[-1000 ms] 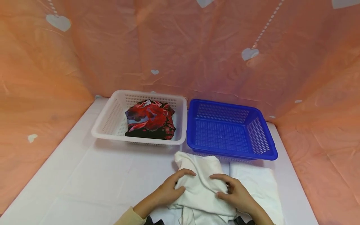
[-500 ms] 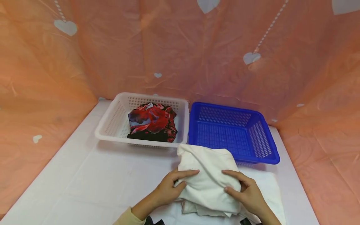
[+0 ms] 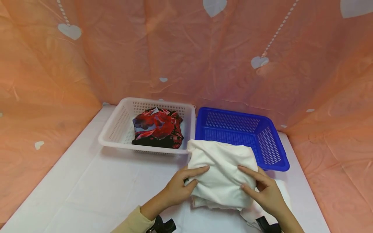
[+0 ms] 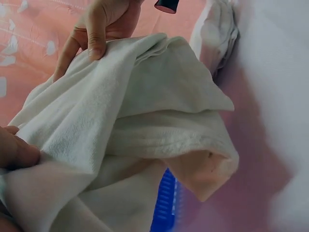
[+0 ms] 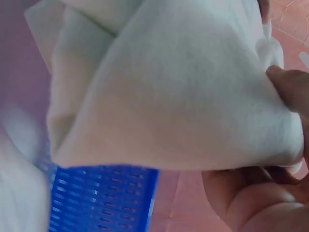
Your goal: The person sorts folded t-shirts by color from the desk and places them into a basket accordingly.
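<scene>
A folded white cloth garment (image 3: 222, 176) hangs slightly above the table, its lower layers drooping. My left hand (image 3: 178, 187) grips its left side, thumb and fingers on the fabric. On the opposite side my right hand (image 3: 266, 191) holds it with thumb and forefinger on top; the right wrist view shows more fingers (image 5: 241, 193) under the edge. Behind the garment stands a blue plastic basket (image 3: 233, 136), its near rim partly covered by the cloth. Another white folded cloth (image 3: 282, 191) lies on the table, partly hidden by my right hand.
Left of the blue basket is a white plastic basket (image 3: 116, 142) holding a red and black floral garment (image 3: 158, 126). The two baskets stand close together. An orange curtain with white hearts (image 3: 163, 48) encloses the white table (image 3: 96, 187) at the back and sides.
Both hands have lifted the folded white garment off the table and moved it forward and slightly right, towards the blue basket. It now covers part of that basket's near rim.
</scene>
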The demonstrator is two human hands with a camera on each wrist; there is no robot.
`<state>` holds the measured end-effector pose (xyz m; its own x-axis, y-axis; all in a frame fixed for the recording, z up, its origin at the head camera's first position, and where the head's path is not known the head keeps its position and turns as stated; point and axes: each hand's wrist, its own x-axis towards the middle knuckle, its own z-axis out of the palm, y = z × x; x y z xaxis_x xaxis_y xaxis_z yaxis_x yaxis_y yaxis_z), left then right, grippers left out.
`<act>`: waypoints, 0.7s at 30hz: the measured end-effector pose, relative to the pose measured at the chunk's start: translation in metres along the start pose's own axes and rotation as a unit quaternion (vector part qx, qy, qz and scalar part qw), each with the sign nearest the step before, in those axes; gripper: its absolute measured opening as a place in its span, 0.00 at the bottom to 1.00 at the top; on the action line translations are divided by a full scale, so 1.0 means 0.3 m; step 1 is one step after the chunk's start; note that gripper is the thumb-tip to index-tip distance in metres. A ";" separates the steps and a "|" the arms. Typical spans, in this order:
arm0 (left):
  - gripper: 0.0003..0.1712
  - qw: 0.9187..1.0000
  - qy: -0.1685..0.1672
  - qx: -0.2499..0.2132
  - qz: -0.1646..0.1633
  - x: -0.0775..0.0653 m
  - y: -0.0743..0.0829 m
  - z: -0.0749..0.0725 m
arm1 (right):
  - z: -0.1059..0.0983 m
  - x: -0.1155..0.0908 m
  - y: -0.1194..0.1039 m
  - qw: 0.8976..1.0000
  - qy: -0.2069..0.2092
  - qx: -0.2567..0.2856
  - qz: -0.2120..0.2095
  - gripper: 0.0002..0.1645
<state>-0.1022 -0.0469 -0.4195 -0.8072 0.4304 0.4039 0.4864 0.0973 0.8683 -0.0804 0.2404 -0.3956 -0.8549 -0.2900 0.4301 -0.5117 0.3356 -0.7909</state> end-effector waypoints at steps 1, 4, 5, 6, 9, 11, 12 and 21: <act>0.32 1.000 -0.001 -0.001 -0.001 0.007 0.005 -0.001 | -0.006 0.006 -0.003 1.000 -0.001 -0.010 -0.001 0.33; 0.32 1.000 -0.003 -0.001 -0.004 0.029 0.017 -0.007 | -0.022 0.028 -0.011 0.999 0.005 -0.033 -0.002 0.33; 0.32 1.000 -0.003 0.000 -0.002 0.038 0.020 -0.009 | -0.026 0.036 -0.013 0.999 0.010 -0.037 -0.003 0.33; 0.32 1.000 -0.003 0.003 0.005 0.047 0.022 -0.011 | -0.029 0.045 -0.016 0.999 0.015 -0.039 -0.005 0.33; 0.31 1.000 0.002 0.009 0.019 0.082 0.028 -0.015 | -0.038 0.070 -0.026 0.998 0.038 -0.042 -0.014 0.33; 0.30 1.000 0.006 0.009 0.026 0.105 0.032 -0.017 | -0.043 0.087 -0.030 0.997 0.057 -0.042 -0.019 0.32; 0.30 0.999 0.009 0.010 0.029 0.117 0.034 -0.018 | -0.045 0.096 -0.033 0.997 0.067 -0.040 -0.019 0.31; 0.32 0.998 0.035 0.025 0.044 0.216 0.053 -0.035 | -0.061 0.161 -0.051 0.990 0.138 -0.028 -0.025 0.29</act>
<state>-0.1504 -0.0269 -0.3763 -0.7814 0.3754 0.4985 0.5707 0.1068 0.8142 -0.1154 0.2377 -0.3548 -0.8149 -0.0543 0.5771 -0.5516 0.3784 -0.7433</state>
